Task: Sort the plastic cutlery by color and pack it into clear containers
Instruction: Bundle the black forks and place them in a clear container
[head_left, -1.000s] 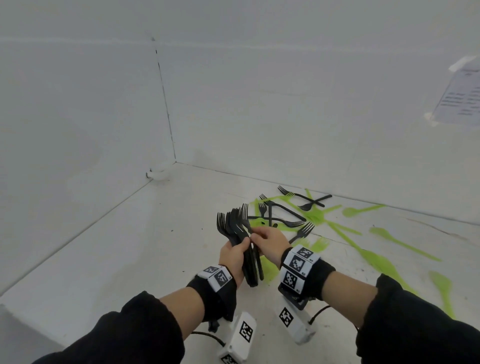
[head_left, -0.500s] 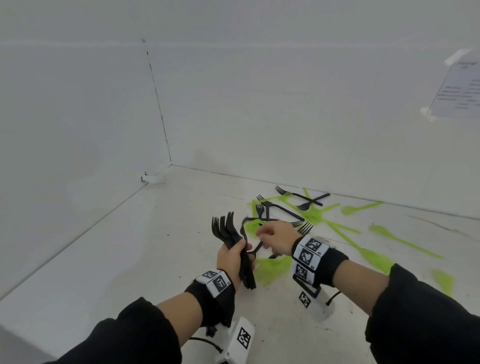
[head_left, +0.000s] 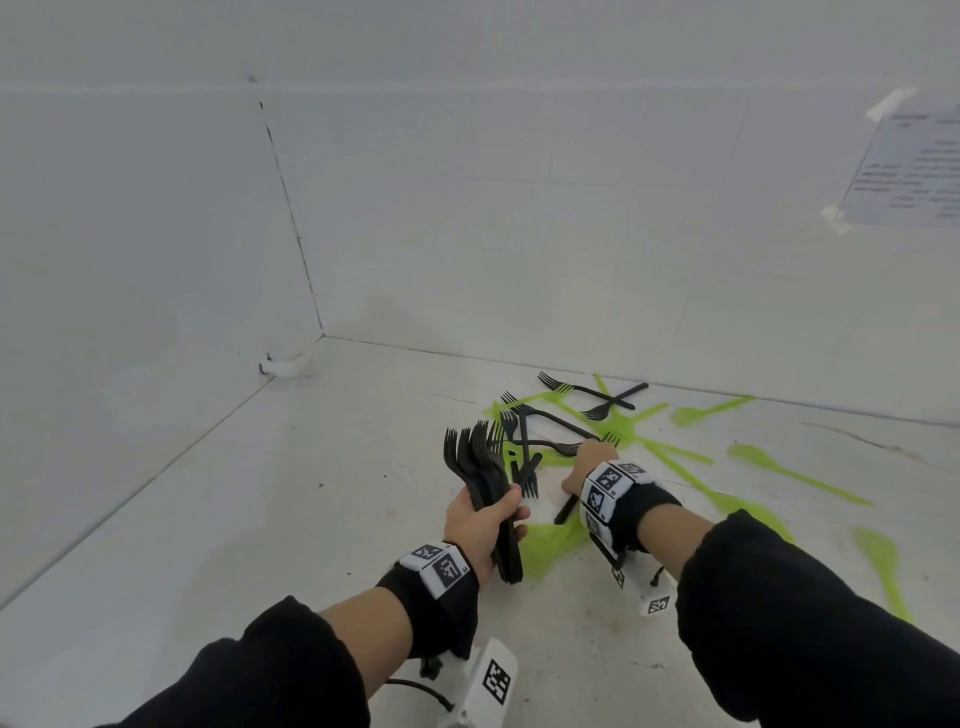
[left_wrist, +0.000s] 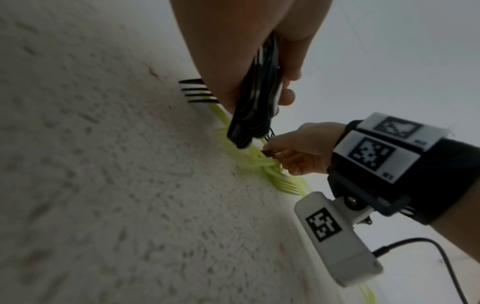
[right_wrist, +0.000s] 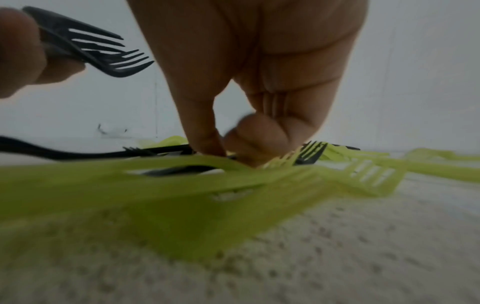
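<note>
My left hand (head_left: 485, 519) grips a bundle of black forks (head_left: 480, 462) by the handles, tines up; the left wrist view shows the bundle (left_wrist: 255, 102) from below. My right hand (head_left: 584, 460) is down on the mixed pile just right of it. Thumb and fingertips (right_wrist: 207, 142) pinch the handle of a black fork (right_wrist: 168, 150) lying among green cutlery (right_wrist: 155, 185). Two more black forks (head_left: 592, 395) lie crossed at the back of the pile. Green forks and spoons (head_left: 665, 452) spread to the right over the white surface.
White walls close the surface (head_left: 260, 519) on the left and at the back, meeting in a corner (head_left: 319, 332). A printed paper sheet (head_left: 914, 171) is taped to the back wall at the right. A lone black fork (head_left: 530, 478) lies beside the bundle.
My right hand has left the bundle and moved right and down onto the pile, where it now pinches a fork. The left hand keeps the bundle, shifted slightly left.
</note>
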